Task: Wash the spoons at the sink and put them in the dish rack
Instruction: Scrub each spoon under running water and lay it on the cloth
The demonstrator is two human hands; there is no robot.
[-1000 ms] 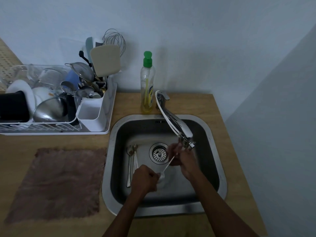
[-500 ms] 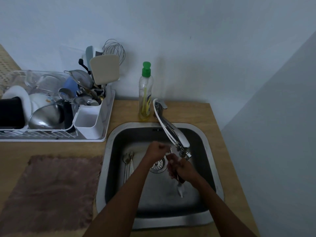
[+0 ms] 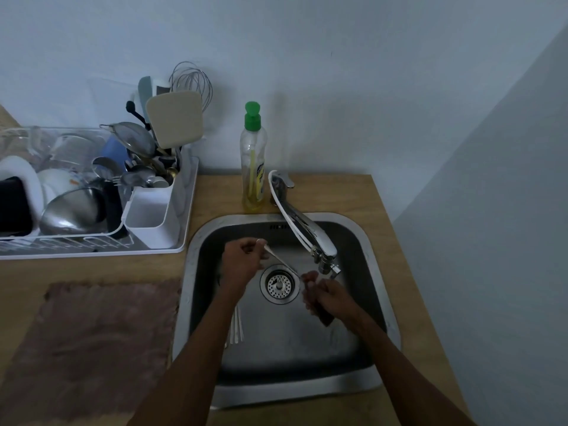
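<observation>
Both hands are over the steel sink [image 3: 372,382]. My left hand [image 3: 242,261] pinches a thin spoon [image 3: 281,261] at one end, above the drain [image 3: 279,284]; the spoon slants down to the right towards my right hand [image 3: 324,295]. That hand is closed on a dark sponge [image 3: 325,318] just below the tap's spout [image 3: 327,262]. Other spoons [image 3: 236,329] lie on the sink floor, partly hidden under my left forearm. The white dish rack [image 3: 172,238] stands on the counter to the left, its cutlery cup [image 3: 150,210] nearest the sink.
A dish soap bottle [image 3: 253,161] with a green cap stands behind the sink beside the tap [image 3: 304,224]. The rack holds bowls, a strainer, a whisk and utensils. A brown cloth [image 3: 89,342] lies on the wooden counter left of the sink. A wall runs along the right.
My left hand has moved up from the front of the sink to the back left, carrying the spoon. My right hand stays under the spout with the sponge.
</observation>
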